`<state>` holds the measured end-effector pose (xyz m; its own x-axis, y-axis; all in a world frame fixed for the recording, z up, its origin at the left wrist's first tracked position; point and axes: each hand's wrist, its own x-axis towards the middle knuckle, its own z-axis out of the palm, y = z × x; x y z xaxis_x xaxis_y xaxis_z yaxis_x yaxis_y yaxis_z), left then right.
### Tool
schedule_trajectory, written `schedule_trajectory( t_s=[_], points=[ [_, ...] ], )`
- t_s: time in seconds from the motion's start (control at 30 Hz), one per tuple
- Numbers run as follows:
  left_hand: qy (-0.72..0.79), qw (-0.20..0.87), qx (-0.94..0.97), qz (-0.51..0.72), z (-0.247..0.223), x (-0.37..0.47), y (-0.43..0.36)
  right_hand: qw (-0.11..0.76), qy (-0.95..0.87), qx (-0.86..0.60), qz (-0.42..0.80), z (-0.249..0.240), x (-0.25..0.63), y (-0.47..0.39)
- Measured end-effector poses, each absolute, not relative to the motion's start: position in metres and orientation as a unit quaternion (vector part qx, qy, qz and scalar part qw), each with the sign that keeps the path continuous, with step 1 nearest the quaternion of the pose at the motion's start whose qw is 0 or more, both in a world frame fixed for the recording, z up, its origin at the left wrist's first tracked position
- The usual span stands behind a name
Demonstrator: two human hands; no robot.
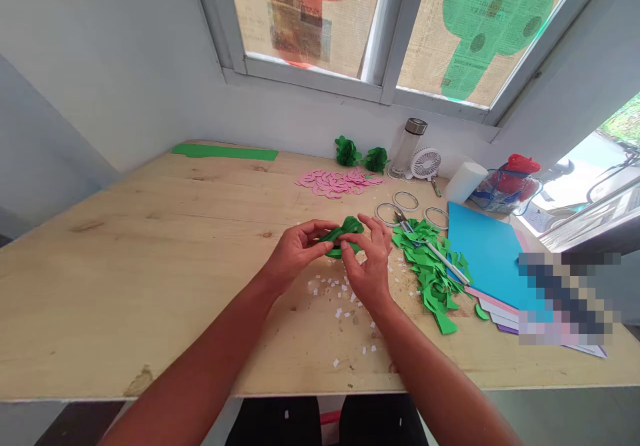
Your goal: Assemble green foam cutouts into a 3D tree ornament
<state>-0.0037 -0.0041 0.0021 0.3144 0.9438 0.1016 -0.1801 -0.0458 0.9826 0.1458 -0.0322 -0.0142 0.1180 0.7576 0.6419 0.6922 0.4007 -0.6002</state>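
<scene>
Near the middle of the wooden table, a layered green paper piece (353, 225) is held between both hands. My left hand (300, 249) pinches its left side between thumb and fingers. On its right side, my right hand (369, 259) has thumb and fingertips closed on the paper, with the upper fingers partly raised. Small white paper bits (339, 313) lie scattered on the table below the hands. To the right is a heap of green paper scraps (434, 279), with pliers (403, 222) at its upper end.
Pink paper cutouts (340, 183), two green paper shapes (347, 151), a bottle (406, 147) and a small fan (425, 163) stand or lie near the wall. Wire rings (405, 201) and blue sheets (485, 253) are at right; a green strip (230, 151) lies back left.
</scene>
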Motion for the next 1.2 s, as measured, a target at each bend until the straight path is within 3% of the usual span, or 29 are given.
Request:
schedule_trajectory(
  t_s=[0.3, 0.67, 1.0, 1.2],
  points=[
    [0.371, 0.567, 0.579, 0.454, 0.006, -0.004, -0.005, 0.548, -0.651, -0.522, 0.057, -0.007, 0.151, -0.03],
    [0.358, 0.56, 0.628, 0.405, 0.009, -0.009, -0.005, 0.431, -0.734, -0.517, 0.091, -0.002, 0.157, -0.029],
    [0.368, 0.524, 0.658, 0.397, 0.011, -0.008, -0.007, 0.418, -0.734, -0.516, 0.141, -0.009, 0.156, -0.026],
    [0.341, 0.563, 0.643, 0.392, 0.008, -0.008, -0.004, 0.428, -0.725, -0.517, 0.152, -0.012, 0.16, -0.022]
  ],
)
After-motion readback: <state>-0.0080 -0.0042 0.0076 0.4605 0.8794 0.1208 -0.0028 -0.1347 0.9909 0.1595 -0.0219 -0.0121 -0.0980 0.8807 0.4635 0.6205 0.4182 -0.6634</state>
